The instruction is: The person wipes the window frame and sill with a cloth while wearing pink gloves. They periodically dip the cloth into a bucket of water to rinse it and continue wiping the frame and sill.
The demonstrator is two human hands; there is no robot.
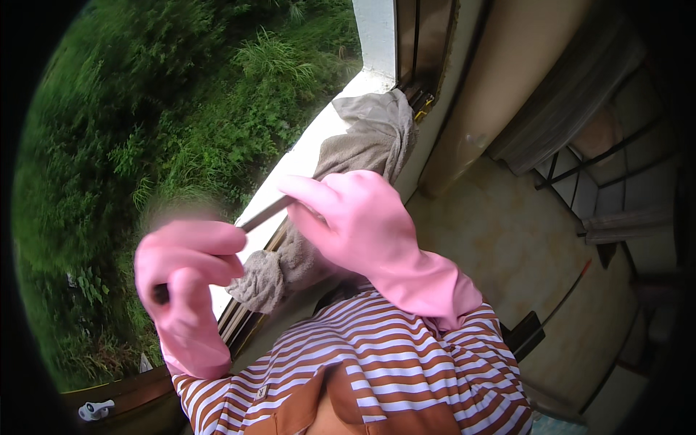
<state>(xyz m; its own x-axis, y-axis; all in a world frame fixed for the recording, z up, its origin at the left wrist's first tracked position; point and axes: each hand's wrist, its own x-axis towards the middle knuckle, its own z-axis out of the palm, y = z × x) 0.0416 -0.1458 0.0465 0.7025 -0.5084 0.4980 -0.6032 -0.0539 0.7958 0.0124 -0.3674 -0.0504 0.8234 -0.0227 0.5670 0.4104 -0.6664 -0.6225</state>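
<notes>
Both of my hands wear pink rubber gloves. My right hand (353, 223) pinches one end of a thin, flat dark strip (266, 213) between thumb and fingers. The strip's other end runs into the closed fingers of my left hand (187, 266), out beyond the window opening. A brownish blur sits above the left knuckles, and a dark spot shows inside that fist; I cannot tell what either is. Beneath the strip, a grey-brown terry towel (364, 144) lies bunched along the white windowsill (299, 157) and over the window track (242, 326). My right hand hides its middle.
Dense green plants (217, 109) grow outside, below the sill. A brown window frame (427, 43) stands at the far end, and a white window latch (97, 409) at the lower left. To the right are a tiled floor (462, 228), a grey curtain (565, 103) and a dark long-handled object (524, 334).
</notes>
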